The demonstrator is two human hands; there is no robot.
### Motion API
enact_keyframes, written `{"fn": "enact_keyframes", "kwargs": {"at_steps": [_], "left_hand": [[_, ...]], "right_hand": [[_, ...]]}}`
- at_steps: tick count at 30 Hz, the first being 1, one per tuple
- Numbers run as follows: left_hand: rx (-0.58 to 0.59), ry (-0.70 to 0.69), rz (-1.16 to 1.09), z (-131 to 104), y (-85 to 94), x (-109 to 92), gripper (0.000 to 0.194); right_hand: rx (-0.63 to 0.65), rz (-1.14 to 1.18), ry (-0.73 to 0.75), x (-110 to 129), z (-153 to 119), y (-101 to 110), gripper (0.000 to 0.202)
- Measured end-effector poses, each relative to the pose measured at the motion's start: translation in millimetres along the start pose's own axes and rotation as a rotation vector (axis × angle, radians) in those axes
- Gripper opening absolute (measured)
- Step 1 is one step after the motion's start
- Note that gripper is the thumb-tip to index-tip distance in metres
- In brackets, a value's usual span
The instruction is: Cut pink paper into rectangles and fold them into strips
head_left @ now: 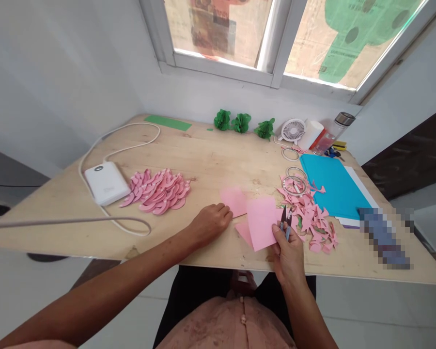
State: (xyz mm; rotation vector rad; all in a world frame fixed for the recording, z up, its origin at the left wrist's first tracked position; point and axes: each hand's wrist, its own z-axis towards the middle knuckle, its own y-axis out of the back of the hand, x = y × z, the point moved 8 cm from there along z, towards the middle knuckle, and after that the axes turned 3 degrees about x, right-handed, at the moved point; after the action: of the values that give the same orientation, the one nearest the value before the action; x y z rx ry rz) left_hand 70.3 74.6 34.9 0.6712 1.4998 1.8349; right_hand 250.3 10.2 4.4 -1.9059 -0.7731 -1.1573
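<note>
My right hand holds small scissors with dark blades pointing away from me, and pinches the edge of a pink paper sheet with the thumb. My left hand rests on the table with its fingers curled, beside another pink sheet; whether the fingertips grip that sheet is hidden. A further pink piece lies partly under the held sheet. To the right of my right hand is a heap of pink paper scraps. Left of my left hand lies a pile of curved pink cut pieces.
A white power bank with a long cable lies at the left. Green paper flowers, a small fan and a bottle stand along the back. Blue sheets lie at the right, near a blurred item.
</note>
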Motion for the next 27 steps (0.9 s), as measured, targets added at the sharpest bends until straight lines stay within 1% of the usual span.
{"fn": "enact_keyframes", "kwargs": {"at_steps": [3,6,11,16,19,23,27], "left_hand": [[-0.036,0.031,-0.022,-2.2,-0.7,4.8,0.022],[-0.058,0.068,-0.034,-4.6,-1.6,7.9,0.025],[-0.053,0.082,-0.033,-3.9,0.1,5.6,0.025],[0.015,0.033,0.006,-0.3,3.7,2.5,0.018],[0.049,0.000,0.031,0.1,2.4,2.1,0.019],[0.054,-0.047,0.043,-0.4,-1.4,4.3,0.020],[0.039,-0.105,0.044,0.6,-3.1,8.3,0.020]], "right_hand": [[-0.011,-0.011,0.013,-0.5,1.2,1.0,0.042],[0.004,-0.014,0.042,0.0,2.4,-1.0,0.040],[0.018,0.037,0.004,-3.9,3.5,-3.4,0.039],[0.034,0.035,-0.021,-5.8,2.9,-5.4,0.038],[0.033,0.043,-0.014,-4.4,1.8,-6.1,0.038],[0.022,0.060,-0.046,-5.5,0.8,-6.3,0.039],[0.036,0.086,-0.022,-4.5,1.5,-7.9,0.037]]}}
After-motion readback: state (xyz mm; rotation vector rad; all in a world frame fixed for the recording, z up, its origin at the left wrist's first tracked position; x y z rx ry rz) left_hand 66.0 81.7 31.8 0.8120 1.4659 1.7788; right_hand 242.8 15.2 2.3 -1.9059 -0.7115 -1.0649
